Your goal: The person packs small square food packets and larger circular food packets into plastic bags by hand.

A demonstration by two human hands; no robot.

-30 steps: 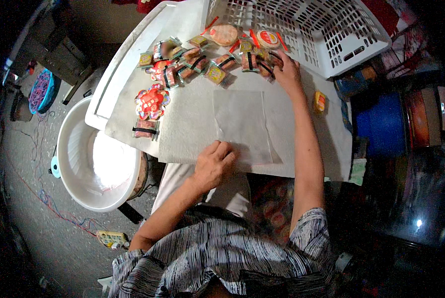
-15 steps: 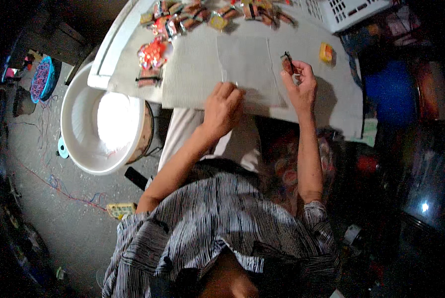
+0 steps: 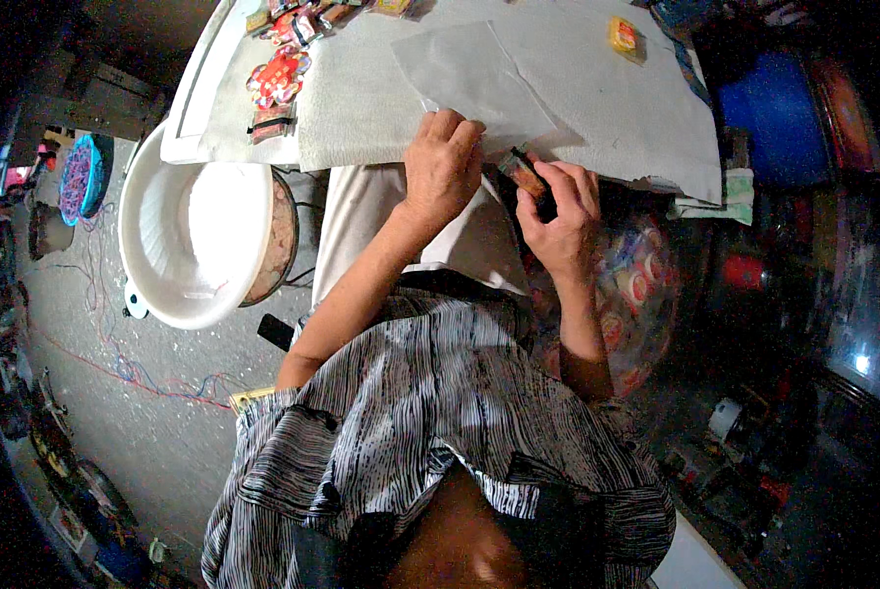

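My left hand (image 3: 442,165) is closed on the near edge of a clear plastic bag (image 3: 460,74), which lies on the pale sheet covering the table (image 3: 347,108). Just below and right of it, my right hand (image 3: 563,216) grips a small wrapped snack packet (image 3: 525,175) with a dark band, held beside the bag at the table edge. Red flower-shaped packaging (image 3: 275,79) and another banded packet (image 3: 271,126) lie to the left. More small packets (image 3: 298,25) are piled at the back left. A yellow packet (image 3: 625,39) sits at the far right.
A large white basin (image 3: 145,226) stands left of my legs, beside cables on the floor. A blue basket (image 3: 82,177) of pinkish items is further left. A blue drum (image 3: 764,118) stands right of the table, and a transparent bag of round items (image 3: 632,285) is under it.
My right hand took a banded packet from the pile and brought it toward me and left, beside my left hand. The bag has shifted and turned slightly with my left hand.
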